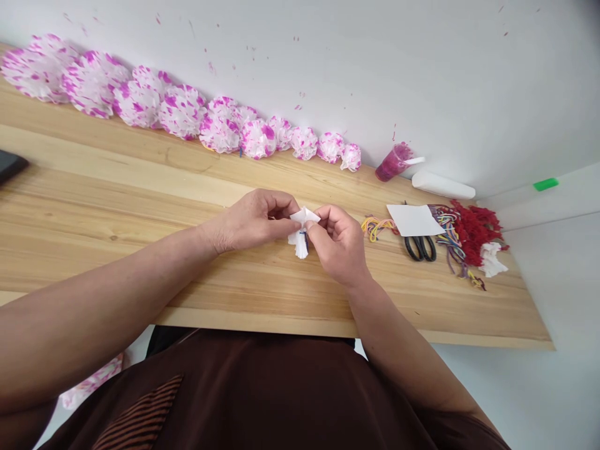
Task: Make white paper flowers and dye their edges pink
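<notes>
Both my hands meet over the middle of the wooden table [117, 206]. Between them is a small folded white tissue paper bundle [301, 240], tied at its middle with a blue band. My left hand [255, 220] pinches the upper part of the bundle from the left, fingers curled. My right hand [340, 244] pinches it from the right, thumb and fingers closed on the paper. The lower end of the bundle fans out just above the tabletop.
A row of several white-and-pink paper flowers [178, 112] lines the wall at the back. To the right lie coloured rubber bands [375, 226], a white paper sheet [415, 220], black scissors [420, 247], red threads [475, 228], a pink cup [392, 164] and a white tube [443, 185].
</notes>
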Demonstrator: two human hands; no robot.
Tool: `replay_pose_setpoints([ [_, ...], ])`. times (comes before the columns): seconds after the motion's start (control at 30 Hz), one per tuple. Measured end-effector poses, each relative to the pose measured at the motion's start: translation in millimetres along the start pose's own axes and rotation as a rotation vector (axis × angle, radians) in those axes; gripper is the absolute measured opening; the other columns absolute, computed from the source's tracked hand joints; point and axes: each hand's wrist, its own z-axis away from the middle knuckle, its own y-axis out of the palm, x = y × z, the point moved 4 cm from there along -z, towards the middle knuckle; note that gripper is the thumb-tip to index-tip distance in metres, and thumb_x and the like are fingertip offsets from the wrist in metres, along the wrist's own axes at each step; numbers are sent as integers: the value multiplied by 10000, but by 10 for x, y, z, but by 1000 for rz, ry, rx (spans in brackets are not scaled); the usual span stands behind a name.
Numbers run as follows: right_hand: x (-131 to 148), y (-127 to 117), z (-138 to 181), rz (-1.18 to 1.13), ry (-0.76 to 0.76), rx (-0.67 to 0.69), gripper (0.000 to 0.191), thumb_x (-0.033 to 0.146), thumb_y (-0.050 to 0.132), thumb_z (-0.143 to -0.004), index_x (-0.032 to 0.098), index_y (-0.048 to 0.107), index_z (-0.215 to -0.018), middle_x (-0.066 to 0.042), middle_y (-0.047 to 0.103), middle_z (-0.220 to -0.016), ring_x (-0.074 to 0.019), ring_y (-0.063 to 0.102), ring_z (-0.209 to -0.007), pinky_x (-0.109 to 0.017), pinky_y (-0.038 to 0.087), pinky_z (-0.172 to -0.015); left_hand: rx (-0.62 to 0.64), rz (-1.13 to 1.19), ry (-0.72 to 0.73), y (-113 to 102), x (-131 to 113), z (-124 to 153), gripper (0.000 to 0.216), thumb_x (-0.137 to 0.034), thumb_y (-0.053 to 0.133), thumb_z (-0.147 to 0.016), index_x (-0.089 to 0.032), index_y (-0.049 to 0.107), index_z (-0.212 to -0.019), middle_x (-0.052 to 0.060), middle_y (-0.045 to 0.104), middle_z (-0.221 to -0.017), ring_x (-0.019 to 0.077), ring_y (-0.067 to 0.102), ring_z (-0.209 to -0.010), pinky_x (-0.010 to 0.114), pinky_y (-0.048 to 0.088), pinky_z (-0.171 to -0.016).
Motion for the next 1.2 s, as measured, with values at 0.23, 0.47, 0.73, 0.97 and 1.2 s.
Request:
replay_pose_setpoints([
  [0.23,28,14,16,32,-44,4,85,198,646,-800,219,579,-750,61,565,-608,-93,499,-521,-240,402,-491,-3,-42,-60,-2,-27,18,193,-337,704,-820,-145,695,-808,54,720,-763,170,660,-702,273,516,-639],
  [0.47,-5,21,0,-45,30,29,87,275,661,-809,218,599,-786,50,593,-613,-109,524,-536,-254,434,-502,23,50,-53,-15,20,23,138,-293,695,-833,-155,703,-825,33,720,-767,150,656,-713,259,506,-660],
  [0.73,-2,10,-5,6,46,17,97,270,669,-783,218,591,-757,51,586,-596,-107,506,-512,-252,407,-485,9,25,-1,-1,-1,4,139,-287,707,-815,-150,704,-794,25,699,-738,139,618,-691,249,477,-635],
  [0.97,-45,4,-19,-47,68,24,92,262,666,-784,223,587,-757,53,594,-604,-107,513,-527,-258,429,-514,25,101,-19,1,33,5,117,-278,722,-817,-163,712,-801,11,686,-725,130,614,-688,240,480,-648],
  [1.2,-61,-4,-36,-53,89,25,114,287,686,-777,220,599,-746,45,614,-604,-112,541,-544,-269,457,-547,24,138,-66,-8,44,0,110,-274,725,-816,-165,722,-811,24,702,-744,141,635,-696,252,504,-664],
])
